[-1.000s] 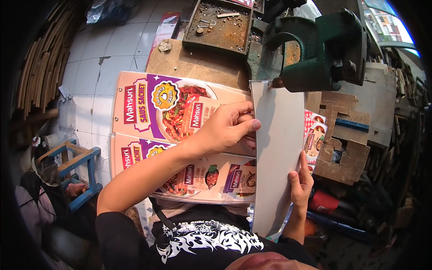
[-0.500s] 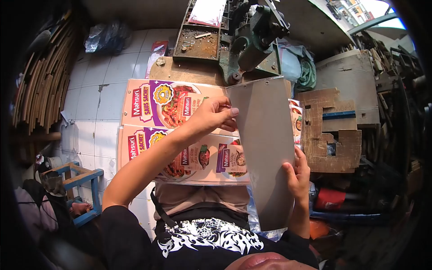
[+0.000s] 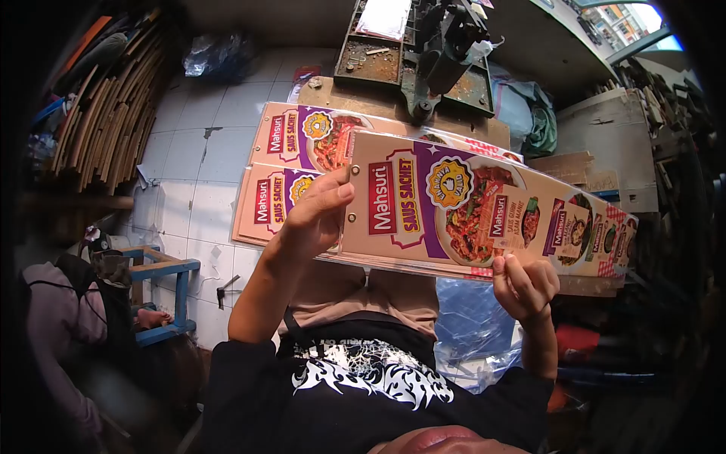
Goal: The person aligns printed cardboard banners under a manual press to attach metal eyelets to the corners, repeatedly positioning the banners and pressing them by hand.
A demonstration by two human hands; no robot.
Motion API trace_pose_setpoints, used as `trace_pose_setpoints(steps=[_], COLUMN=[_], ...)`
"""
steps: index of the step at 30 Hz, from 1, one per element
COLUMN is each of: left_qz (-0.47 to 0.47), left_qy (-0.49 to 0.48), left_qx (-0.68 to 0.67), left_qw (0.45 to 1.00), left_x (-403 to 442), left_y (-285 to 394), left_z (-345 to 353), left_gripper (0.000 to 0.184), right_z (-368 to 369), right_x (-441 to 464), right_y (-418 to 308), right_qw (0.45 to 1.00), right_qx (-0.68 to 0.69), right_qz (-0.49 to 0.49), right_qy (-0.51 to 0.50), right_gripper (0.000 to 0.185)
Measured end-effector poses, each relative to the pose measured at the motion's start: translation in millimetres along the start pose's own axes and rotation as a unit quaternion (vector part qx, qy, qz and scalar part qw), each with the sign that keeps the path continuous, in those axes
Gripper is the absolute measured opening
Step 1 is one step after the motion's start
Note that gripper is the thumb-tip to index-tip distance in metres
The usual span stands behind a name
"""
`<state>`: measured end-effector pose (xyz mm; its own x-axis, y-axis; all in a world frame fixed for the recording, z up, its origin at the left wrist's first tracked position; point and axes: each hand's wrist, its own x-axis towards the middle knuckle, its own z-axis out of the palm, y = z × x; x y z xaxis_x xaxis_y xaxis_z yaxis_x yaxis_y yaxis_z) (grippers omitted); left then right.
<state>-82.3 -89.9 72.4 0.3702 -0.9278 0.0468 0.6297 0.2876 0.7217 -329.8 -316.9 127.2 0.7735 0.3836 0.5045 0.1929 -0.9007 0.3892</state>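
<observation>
A long printed sign [image 3: 469, 216] with "Mahsuri Saus Sachet" on its peach face is held up in front of me, printed side toward me. Its left end has metal eyelets. My left hand [image 3: 319, 208] is closed on that left end, thumb on the front. At the lower edge, right of the middle, my right hand [image 3: 527, 287] pinches the sign between thumb and fingers. Behind and below it lie matching signs in two rows, an upper stack [image 3: 286, 130] and a lower stack [image 3: 261, 198], partly covered by the held one.
Beyond the signs stands a dark green press [image 3: 446, 72] beside a metal tray [image 3: 370, 60] with small parts. A blue stool frame [image 3: 181, 291] and a person's foot [image 3: 153, 318] are at left. Wood strips [image 3: 110, 113] lean far left; clear plastic [image 3: 473, 318] lies below.
The held sign has turned from its plain grey back to its printed face and now stretches rightward. My left hand has moved to its eyelet end, my right hand to its lower edge.
</observation>
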Motion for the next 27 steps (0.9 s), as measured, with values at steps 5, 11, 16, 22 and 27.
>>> trace_pose_setpoints(steps=[5, 11, 16, 22, 27], left_qz=[0.025, 0.106, 0.087, 0.133, 0.017], left_qy=[0.052, 0.141, 0.272, 0.377, 0.406], left_qx=[0.087, 0.078, 0.340, 0.766, 0.762], left_qw=[0.995, 0.981, 0.896, 0.503, 0.504], left_x=[-25.9, -42.1, -23.5, -31.8, -86.4], left_y=[1.1, 28.5, 59.0, 54.4, 31.3], left_z=[4.3, -26.1, -84.0, -95.4, -102.5], left_gripper=[0.067, 0.062, 0.056, 0.048, 0.040], right_z=[42.1, 60.3, 84.9, 85.9, 64.8], right_x=[-7.9, -6.0, -14.2, -40.9, -94.7], right_y=[-20.6, -25.6, 3.7, 3.1, -3.5], right_qw=[0.996, 0.986, 0.925, 0.888, 0.819], right_qx=[0.009, 0.021, 0.117, 0.168, 0.036], right_qz=[0.007, 0.162, 0.348, 0.406, 0.557], right_qy=[0.089, 0.043, -0.095, -0.138, -0.131], right_gripper=[0.016, 0.036, 0.035, 0.039, 0.044])
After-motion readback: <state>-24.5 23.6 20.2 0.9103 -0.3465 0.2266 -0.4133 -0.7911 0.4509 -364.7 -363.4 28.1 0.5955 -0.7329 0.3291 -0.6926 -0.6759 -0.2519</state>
